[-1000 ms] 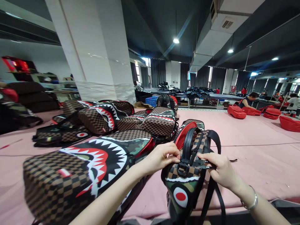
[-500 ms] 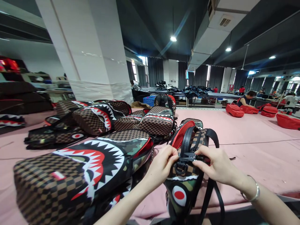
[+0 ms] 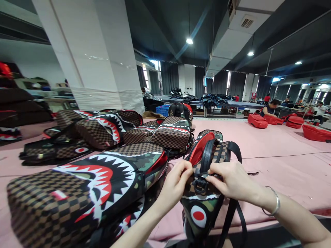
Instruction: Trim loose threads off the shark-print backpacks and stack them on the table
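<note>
A brown-checked backpack (image 3: 204, 203) with a camouflage panel, a red-and-white eye patch and a red lining stands on end before me. My right hand (image 3: 229, 179) is closed over its top in a pinch, by the black handle (image 3: 206, 156) and a black ring. At its fingertips shows a small shiny dark piece (image 3: 203, 175), too small to name. My left hand (image 3: 179, 179) is pinched closed at the bag's left edge, and whatever is between its fingers is hidden. Left of it lies a larger backpack (image 3: 103, 182) with a shark-mouth print.
More shark-print backpacks (image 3: 103, 129) are heaped behind on the pink-covered table (image 3: 284, 172). Several red bags (image 3: 258, 121) lie at the far right, where a person (image 3: 271, 108) sits. A white pillar (image 3: 103, 51) rises at the back left.
My hands have moved slightly apart, the left one drawing off to the left. The right fingers have shifted left over the bag's top, covering more of the dark piece.
</note>
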`<state>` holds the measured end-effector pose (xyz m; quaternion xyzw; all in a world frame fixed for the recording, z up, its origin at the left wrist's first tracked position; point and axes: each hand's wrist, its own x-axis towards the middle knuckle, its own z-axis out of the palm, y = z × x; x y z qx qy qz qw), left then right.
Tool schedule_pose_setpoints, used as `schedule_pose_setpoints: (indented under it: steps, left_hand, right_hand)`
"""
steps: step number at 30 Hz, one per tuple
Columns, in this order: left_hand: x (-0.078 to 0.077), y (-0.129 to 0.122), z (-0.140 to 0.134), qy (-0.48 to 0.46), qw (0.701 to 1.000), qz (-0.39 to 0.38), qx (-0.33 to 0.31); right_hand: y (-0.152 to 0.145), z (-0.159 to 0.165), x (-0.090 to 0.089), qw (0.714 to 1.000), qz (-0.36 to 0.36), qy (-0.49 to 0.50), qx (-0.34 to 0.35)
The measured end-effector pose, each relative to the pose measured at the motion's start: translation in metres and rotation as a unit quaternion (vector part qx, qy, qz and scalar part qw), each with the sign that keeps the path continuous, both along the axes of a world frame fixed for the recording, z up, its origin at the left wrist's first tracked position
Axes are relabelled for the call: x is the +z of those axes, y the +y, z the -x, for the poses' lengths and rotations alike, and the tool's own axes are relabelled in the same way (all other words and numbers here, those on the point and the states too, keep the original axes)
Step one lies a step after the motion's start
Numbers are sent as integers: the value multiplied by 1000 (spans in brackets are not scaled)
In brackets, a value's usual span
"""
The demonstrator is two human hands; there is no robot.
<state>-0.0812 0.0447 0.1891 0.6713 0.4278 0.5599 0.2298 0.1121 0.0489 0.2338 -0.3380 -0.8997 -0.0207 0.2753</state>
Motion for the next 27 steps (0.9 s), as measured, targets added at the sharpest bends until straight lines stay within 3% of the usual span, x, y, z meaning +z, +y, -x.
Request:
schedule_pose_setpoints:
  steps: [2,5,8,11,13,15,18,20,22,25,27]
  left_hand:
    - [-5,-2,-5,-179,983,30,27]
    - [-10,-2,-15,-417,906,61,48]
    - [-10,-2,-34,-497,865,64,32]
    - [-14,-9,-62,-470,880,65,3]
    - [-21,-21,-79,-426,904,35,-8]
    - [-31,-36,-88,-373,927,-23,-26]
    - [-52,-48,-77,-314,945,-52,-75]
    - [-70,-39,-57,-268,961,4,-62]
    - [-96,-15,-34,-232,966,94,60]
    - [-147,30,-11,-145,953,227,136]
    - [-183,50,-10,-81,931,316,163]
  right_hand:
    - [3,-7,-1,996,36,76,-4]
    - [9,-15,-1,983,80,162,-27]
    - [14,-19,0,980,69,173,-74]
    - [17,-21,-1,976,61,177,-109]
    - [19,-29,-3,960,104,239,-100]
    - [21,-46,-9,918,177,347,-71]
    - [25,-89,-23,817,261,512,-38]
    - [27,-126,-37,753,276,595,-41]
    - [29,-162,-53,707,277,649,-47]
    - [32,-209,-79,671,258,690,-84]
    - [31,-232,-97,659,246,701,-117]
